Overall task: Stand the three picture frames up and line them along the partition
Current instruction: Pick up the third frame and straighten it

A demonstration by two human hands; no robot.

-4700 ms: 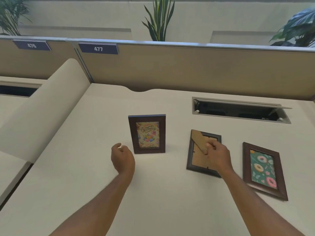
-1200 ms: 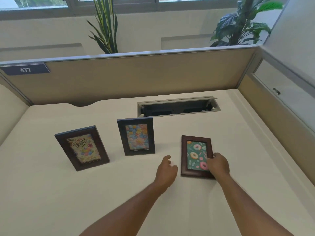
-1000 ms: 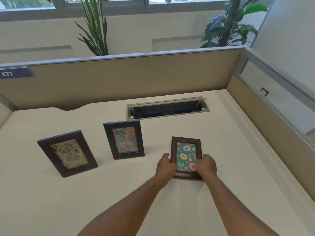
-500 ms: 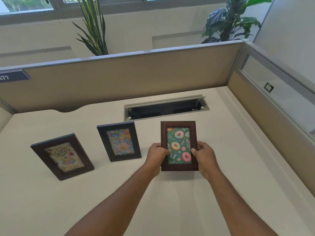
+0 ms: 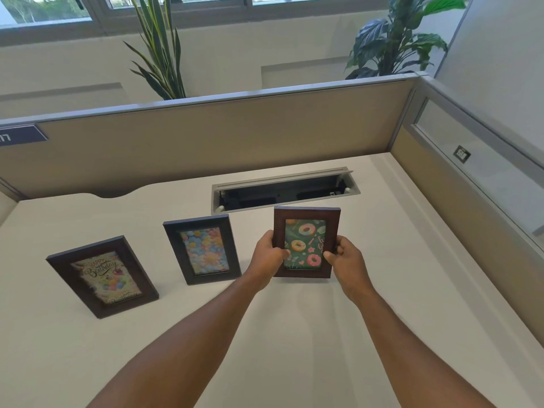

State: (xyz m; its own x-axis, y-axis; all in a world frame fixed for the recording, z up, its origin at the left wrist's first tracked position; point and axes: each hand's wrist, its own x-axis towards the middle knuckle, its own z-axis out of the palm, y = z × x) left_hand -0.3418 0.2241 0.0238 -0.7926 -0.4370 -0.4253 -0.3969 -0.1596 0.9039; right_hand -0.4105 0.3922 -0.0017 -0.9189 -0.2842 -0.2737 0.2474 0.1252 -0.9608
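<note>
The brown donut frame (image 5: 306, 228) is upright in both hands at the middle of the desk. My left hand (image 5: 266, 257) grips its left edge and my right hand (image 5: 346, 259) grips its right edge. Its back is hidden. To its left the dark flower frame (image 5: 203, 248) stands on the desk. Further left the brown birthday frame (image 5: 101, 275) also stands, leaning back. The beige partition (image 5: 206, 136) runs along the back of the desk, well behind all three frames.
An open cable tray slot (image 5: 284, 191) is cut into the desk just behind the donut frame. A side partition (image 5: 471, 207) closes the right edge. Two potted plants (image 5: 160, 51) rise behind the back partition. A number plate (image 5: 17, 136) hangs at far left.
The donut frame lay flat on the desk a second ago; both hands took hold of it and raised it upright. The other two frames have not moved.
</note>
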